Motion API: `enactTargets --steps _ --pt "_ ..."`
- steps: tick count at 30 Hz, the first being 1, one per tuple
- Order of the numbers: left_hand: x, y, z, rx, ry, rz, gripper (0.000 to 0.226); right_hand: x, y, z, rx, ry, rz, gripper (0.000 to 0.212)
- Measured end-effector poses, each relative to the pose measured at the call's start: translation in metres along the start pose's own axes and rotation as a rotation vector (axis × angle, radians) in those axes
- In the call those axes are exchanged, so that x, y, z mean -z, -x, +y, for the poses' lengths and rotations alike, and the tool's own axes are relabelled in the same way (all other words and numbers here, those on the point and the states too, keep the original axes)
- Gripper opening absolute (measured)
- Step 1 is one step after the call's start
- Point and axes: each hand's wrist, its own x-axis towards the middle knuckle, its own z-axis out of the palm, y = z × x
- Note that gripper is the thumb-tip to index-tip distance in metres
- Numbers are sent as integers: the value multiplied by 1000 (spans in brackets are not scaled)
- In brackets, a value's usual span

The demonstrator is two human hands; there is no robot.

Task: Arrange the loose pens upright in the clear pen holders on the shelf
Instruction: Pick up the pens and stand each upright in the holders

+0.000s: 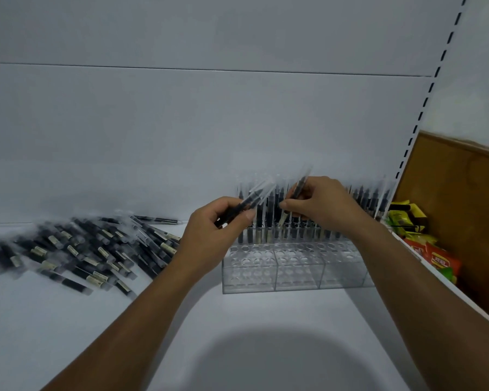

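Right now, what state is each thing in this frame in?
Left hand: grips a bundle of pens.
Right hand: pinches a single pen, tilted, not yet slotted.
Clear pen holders: back rows filled upright, front holes empty.
Loose pens: heaped flat on the shelf.

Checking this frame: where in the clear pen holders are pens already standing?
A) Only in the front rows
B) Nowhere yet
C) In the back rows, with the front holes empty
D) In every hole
C: the upright pens stand only in the rear rows, while the holes along the front of the clear holders are visibly empty.
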Motion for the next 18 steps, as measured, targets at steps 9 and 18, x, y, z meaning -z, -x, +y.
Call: enactTargets --steps 9,18 --pt "-1 1 -1 -7 7 7 4 -19 -1 -9 26 317 -65 34" --pt "-4 2 0 -11 23 4 5 -5 11 2 -14 105 -31 24"
